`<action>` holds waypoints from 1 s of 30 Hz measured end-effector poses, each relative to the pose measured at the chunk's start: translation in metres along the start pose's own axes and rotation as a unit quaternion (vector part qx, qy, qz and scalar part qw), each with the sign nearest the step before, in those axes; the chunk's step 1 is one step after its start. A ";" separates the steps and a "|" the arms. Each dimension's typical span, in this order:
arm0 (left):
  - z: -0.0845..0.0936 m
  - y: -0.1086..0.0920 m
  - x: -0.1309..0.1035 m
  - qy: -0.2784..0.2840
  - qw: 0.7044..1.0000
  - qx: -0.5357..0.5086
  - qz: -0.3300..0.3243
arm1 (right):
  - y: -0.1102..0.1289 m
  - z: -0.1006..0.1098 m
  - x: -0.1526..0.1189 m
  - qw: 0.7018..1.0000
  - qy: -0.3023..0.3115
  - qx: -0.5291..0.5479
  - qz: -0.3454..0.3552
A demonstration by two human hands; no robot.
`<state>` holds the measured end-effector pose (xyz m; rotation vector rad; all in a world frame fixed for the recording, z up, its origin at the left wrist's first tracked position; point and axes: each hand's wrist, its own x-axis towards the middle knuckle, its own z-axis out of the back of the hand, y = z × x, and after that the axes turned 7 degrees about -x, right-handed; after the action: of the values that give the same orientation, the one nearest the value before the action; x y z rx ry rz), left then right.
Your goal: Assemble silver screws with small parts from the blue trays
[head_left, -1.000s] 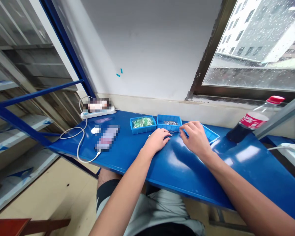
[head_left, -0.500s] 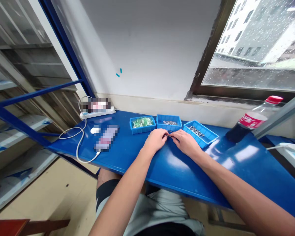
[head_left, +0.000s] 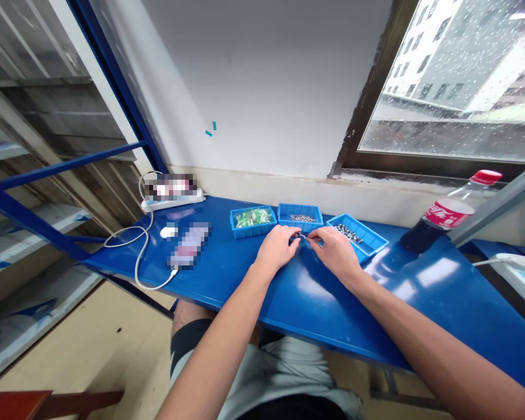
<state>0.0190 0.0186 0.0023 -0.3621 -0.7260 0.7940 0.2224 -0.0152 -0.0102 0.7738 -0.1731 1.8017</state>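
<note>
My left hand (head_left: pixel 276 249) and my right hand (head_left: pixel 338 252) meet over the blue table (head_left: pixel 289 300), just in front of the bins. Between their fingertips is a small, slim metal piece (head_left: pixel 303 236), pinched from both sides; its exact kind is too small to make out. Behind the hands stands a blue bin (head_left: pixel 300 208) with slender metal pieces (head_left: pixel 303 218). To its left, another blue bin (head_left: pixel 254 232) holds green and clear small items (head_left: pixel 252 217). Beside my right hand, a third blue bin (head_left: pixel 373 245) sits at an angle with short metal parts (head_left: pixel 350 233).
A cola bottle (head_left: pixel 448 213) leans in view at the right, near a grey post. On the left lie a blurred phone (head_left: pixel 191 245) with a white cable (head_left: pixel 140 274), a white round object (head_left: pixel 168 232) and a power strip (head_left: pixel 175 202). A wall and window border the back.
My fingertips have drawn slightly apart, and my right hand has shifted a little to the right. More of the metal piece shows between them.
</note>
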 end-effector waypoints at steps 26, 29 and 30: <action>0.011 -0.023 -0.002 0.002 0.990 -0.133 0.043 | 0.019 0.010 -0.001 0.973 -0.041 0.191 -0.123; 0.012 -0.024 -0.001 0.010 0.984 -0.174 0.031 | 0.020 0.010 -0.001 0.976 -0.036 0.185 -0.106; 0.012 -0.024 0.000 0.008 0.982 -0.184 0.031 | 0.019 0.009 -0.001 0.976 -0.032 0.187 -0.102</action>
<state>0.0226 0.0027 0.0238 -0.7261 -0.8506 0.7129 0.2092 -0.0278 0.0014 1.0748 0.2051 1.6320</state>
